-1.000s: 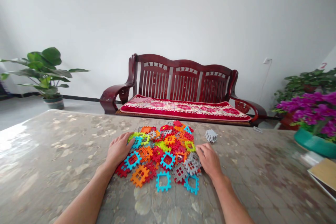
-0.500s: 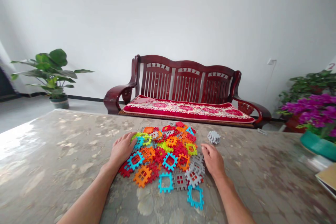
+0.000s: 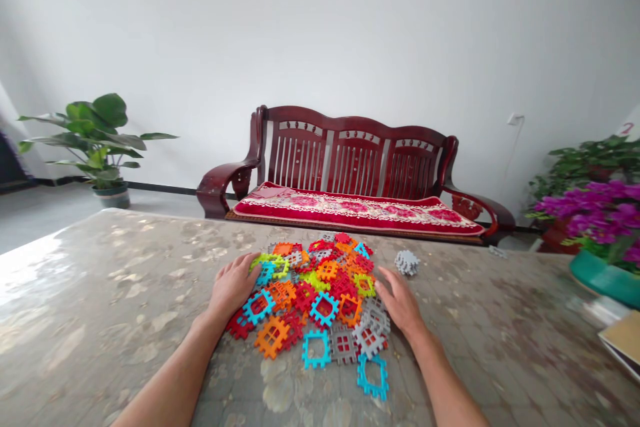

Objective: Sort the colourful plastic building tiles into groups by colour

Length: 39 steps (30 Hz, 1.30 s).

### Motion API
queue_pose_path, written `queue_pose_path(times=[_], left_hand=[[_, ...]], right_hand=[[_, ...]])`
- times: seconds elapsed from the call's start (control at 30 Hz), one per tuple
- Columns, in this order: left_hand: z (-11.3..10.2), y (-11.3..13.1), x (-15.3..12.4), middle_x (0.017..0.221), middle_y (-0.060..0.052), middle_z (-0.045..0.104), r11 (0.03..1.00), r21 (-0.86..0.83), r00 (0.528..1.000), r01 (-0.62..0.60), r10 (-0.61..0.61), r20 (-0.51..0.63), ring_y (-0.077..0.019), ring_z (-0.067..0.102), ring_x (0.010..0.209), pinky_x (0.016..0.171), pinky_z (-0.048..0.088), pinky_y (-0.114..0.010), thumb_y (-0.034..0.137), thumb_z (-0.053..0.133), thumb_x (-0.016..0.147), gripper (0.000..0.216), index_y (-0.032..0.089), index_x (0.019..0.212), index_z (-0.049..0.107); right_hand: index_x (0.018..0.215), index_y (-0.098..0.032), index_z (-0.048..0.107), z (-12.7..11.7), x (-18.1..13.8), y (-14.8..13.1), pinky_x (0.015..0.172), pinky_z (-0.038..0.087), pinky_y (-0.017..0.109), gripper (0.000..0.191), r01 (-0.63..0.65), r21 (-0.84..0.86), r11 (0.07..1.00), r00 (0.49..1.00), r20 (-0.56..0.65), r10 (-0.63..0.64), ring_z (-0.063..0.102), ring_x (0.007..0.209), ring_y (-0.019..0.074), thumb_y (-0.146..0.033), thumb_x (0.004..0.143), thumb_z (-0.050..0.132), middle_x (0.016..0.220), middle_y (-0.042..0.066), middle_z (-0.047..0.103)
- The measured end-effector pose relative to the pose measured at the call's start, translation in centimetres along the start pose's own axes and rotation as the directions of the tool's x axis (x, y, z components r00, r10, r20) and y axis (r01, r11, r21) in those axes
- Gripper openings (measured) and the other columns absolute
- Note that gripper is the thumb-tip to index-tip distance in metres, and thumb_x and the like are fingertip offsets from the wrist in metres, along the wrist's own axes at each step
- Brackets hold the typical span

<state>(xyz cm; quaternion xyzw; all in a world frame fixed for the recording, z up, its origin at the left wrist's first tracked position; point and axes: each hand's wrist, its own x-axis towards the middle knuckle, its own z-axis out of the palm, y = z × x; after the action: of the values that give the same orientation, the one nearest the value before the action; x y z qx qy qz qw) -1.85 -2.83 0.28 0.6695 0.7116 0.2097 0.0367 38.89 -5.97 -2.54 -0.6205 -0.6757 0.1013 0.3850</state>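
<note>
A heap of flat, toothed plastic building tiles in red, orange, cyan, grey and lime lies on the marbled table. My left hand rests flat on the heap's left edge, fingers stretched over cyan and lime tiles. My right hand lies open at the heap's right edge, fingers pointing toward the tiles and touching grey ones. A small grey tile cluster sits apart, beyond my right hand. One cyan tile lies loose nearest to me.
A dark red wooden bench with a red cushion stands behind the table. A leafy potted plant is at the far left. Purple flowers in a teal pot and a book sit at the table's right.
My right hand slid from the heap's near right side up and inward along its right edge. Several grey and cyan tiles spread toward me. The left hand stayed put.
</note>
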Motion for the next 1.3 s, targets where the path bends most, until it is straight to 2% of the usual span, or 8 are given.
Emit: queue_pose_path(times=[0.27,0.43,0.6,0.8,0.93,1.1,1.2,1.3], left_hand=[[-0.2,0.2,-0.1,0.14,-0.008,0.058,1.0,0.004,1.0,0.007,-0.007,0.017,-0.0266,0.054,0.126,0.108,0.035,-0.044,0.041,0.03,0.094,0.05,0.024,0.134,0.055],[0.2,-0.2,0.1,0.139,-0.007,0.058,1.0,-0.003,1.0,0.007,-0.007,0.006,-0.0251,0.054,0.125,0.108,0.036,-0.042,0.041,0.032,0.094,0.049,0.026,0.134,0.056],[0.6,-0.5,0.2,0.139,-0.007,0.058,1.0,-0.01,1.0,0.005,-0.005,0.0,-0.0251,0.054,0.125,0.108,0.035,-0.043,0.041,0.034,0.094,0.047,0.027,0.133,0.056],[0.3,-0.3,0.1,0.14,-0.007,0.058,1.0,0.012,1.0,0.001,-0.001,0.017,-0.0262,0.053,0.126,0.108,0.036,-0.043,0.041,0.03,0.094,0.05,0.025,0.135,0.054],[0.1,-0.1,0.0,0.14,-0.008,0.058,1.0,0.024,1.0,-0.004,0.003,0.016,-0.0264,0.053,0.126,0.108,0.036,-0.043,0.041,0.029,0.094,0.051,0.024,0.135,0.054],[-0.1,0.0,-0.1,0.139,-0.008,0.058,1.0,0.026,1.0,-0.004,0.004,0.012,-0.0261,0.054,0.126,0.107,0.036,-0.043,0.042,0.029,0.095,0.05,0.025,0.134,0.055],[-0.2,0.1,-0.1,0.14,-0.008,0.058,1.0,0.028,1.0,-0.004,0.004,0.019,-0.0259,0.053,0.126,0.108,0.036,-0.043,0.041,0.029,0.095,0.05,0.025,0.135,0.055],[-0.1,0.1,0.0,0.14,-0.009,0.057,1.0,0.031,1.0,-0.001,0.0,0.025,-0.0258,0.053,0.127,0.108,0.036,-0.043,0.04,0.029,0.095,0.05,0.024,0.135,0.054]], right_hand=[[0.132,-0.021,0.055,0.6,3.0,0.4,0.096,0.046,0.043,0.059,-0.135,-0.072,0.988,0.991,-0.008,0.135,0.063,0.107,0.0251,-0.051,0.082,0.056,0.129,0.011,0.062],[0.127,-0.023,0.06,1.6,4.7,-0.7,0.096,0.047,0.041,0.054,-0.046,-0.069,0.997,0.999,0.02,0.048,0.063,0.105,0.0242,-0.048,0.078,0.062,0.122,0.008,0.066],[0.108,-0.023,0.07,2.5,4.9,-0.7,0.093,0.05,0.042,0.038,-0.036,0.039,0.999,0.999,-0.018,0.036,0.066,0.1,0.0236,-0.044,0.077,0.061,0.108,0.006,0.072],[0.116,-0.017,0.065,2.7,4.5,-0.1,0.089,0.053,0.039,0.05,-0.099,0.244,0.965,0.99,-0.073,0.12,0.069,0.092,0.0223,-0.035,0.069,0.064,0.101,0.009,0.074],[0.117,-0.017,0.065,2.4,4.2,-0.3,0.087,0.053,0.039,0.051,-0.093,0.145,0.985,0.989,-0.102,0.109,0.068,0.09,0.0224,-0.032,0.068,0.061,0.105,0.009,0.072],[0.115,-0.019,0.067,2.2,4.1,-0.8,0.098,0.046,0.043,0.042,-0.03,-0.059,0.998,0.996,-0.08,0.026,0.063,0.105,0.0267,-0.03,0.075,0.057,0.113,0.01,0.07],[0.117,-0.02,0.066,2.3,4.1,-0.8,0.098,0.045,0.043,0.044,-0.036,-0.054,0.998,0.997,-0.077,0.032,0.063,0.104,0.027,-0.031,0.075,0.058,0.111,0.009,0.071],[0.118,-0.02,0.065,2.4,4.0,-0.5,0.094,0.048,0.041,0.051,-0.104,0.051,0.993,0.987,-0.117,0.11,0.065,0.097,0.0254,-0.035,0.069,0.065,0.104,0.008,0.071]])
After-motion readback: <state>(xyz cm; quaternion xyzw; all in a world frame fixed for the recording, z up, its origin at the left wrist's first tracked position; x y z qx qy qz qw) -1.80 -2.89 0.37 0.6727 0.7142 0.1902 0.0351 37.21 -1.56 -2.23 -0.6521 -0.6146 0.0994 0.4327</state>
